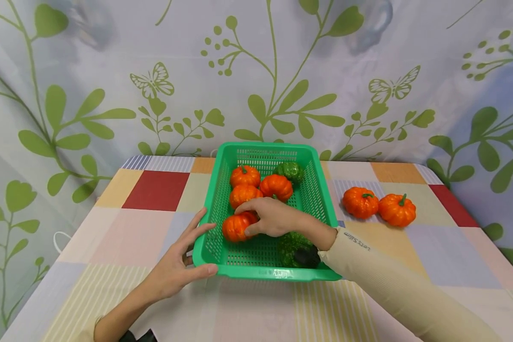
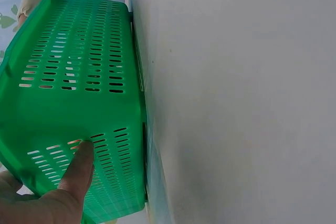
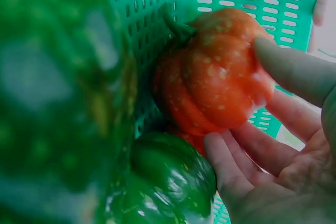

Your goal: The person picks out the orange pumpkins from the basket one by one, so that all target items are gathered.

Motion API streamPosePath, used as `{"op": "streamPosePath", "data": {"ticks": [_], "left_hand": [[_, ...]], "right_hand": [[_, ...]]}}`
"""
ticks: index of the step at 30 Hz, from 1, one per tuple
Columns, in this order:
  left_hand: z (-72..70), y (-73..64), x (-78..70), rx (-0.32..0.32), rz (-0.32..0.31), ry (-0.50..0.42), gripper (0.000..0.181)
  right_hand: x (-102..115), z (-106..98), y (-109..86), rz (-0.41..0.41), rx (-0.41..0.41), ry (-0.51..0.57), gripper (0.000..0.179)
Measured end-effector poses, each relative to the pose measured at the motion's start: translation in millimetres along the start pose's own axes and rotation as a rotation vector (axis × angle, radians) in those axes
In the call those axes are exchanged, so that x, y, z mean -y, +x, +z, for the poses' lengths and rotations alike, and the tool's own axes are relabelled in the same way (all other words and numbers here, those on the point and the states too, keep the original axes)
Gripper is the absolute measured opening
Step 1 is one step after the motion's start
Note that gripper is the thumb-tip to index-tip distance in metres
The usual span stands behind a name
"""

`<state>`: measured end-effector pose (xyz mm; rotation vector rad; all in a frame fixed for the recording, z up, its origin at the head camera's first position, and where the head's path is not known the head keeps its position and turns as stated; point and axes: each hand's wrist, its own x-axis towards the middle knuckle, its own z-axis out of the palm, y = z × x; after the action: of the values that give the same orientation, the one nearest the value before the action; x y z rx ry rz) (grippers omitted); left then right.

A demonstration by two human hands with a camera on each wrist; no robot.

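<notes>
A green plastic basket point(image 1: 320, 202) holds small orange and green pumpkins. My right hand point(image 1: 278, 217) reaches into it and holds a glossy orange pumpkin point(image 1: 236, 228) near the left wall. In the right wrist view, the thumb and fingers sit around this pumpkin point(image 3: 215, 72), its green stem facing away from the palm. My left hand point(image 1: 181, 261) touches the basket's front-left corner with spread fingers and the thumb at the front rim. In the left wrist view, one finger point(image 2: 79, 171) lies straight against the slotted outer wall.
Other orange pumpkins point(image 1: 245, 175) lie behind the held one. A green pumpkin point(image 1: 289, 172) sits at the back right; a dark-ended green one point(image 1: 292, 249) is partly under my right forearm. Two orange pumpkins point(image 1: 360, 203) rest on the checked tablecloth point(image 1: 156, 191), right of the basket.
</notes>
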<state>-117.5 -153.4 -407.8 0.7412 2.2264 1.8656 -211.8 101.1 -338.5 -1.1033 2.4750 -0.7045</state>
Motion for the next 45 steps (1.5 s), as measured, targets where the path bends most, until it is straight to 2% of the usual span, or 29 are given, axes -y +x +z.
{"op": "streamPosePath", "data": {"ticks": [15, 21, 31, 40, 45], "left_hand": [[0.2, 0.0, 0.5, 0.000, -0.002, -0.011, 0.069], [0.5, 0.4, 0.0, 0.004, 0.001, -0.016, 0.065], [0.2, 0.3, 0.5, 0.002, 0.005, -0.008, 0.067], [0.3, 0.7, 0.5, 0.003, 0.010, -0.003, 0.069], [0.2, 0.0, 0.5, 0.001, 0.009, -0.005, 0.069]], "right_hand": [[-1.8, 0.1, -1.1, -0.010, -0.004, -0.046, 0.045], [-2.2, -2.7, -1.9, -0.002, -0.066, 0.018, 0.043], [-5.1, -6.6, -2.7, -0.046, -0.160, 0.119, 0.040], [-5.1, -7.9, -5.3, -0.101, -0.156, 0.186, 0.035], [-4.4, -8.0, -6.4, -0.077, -0.167, 0.221, 0.036]]}}
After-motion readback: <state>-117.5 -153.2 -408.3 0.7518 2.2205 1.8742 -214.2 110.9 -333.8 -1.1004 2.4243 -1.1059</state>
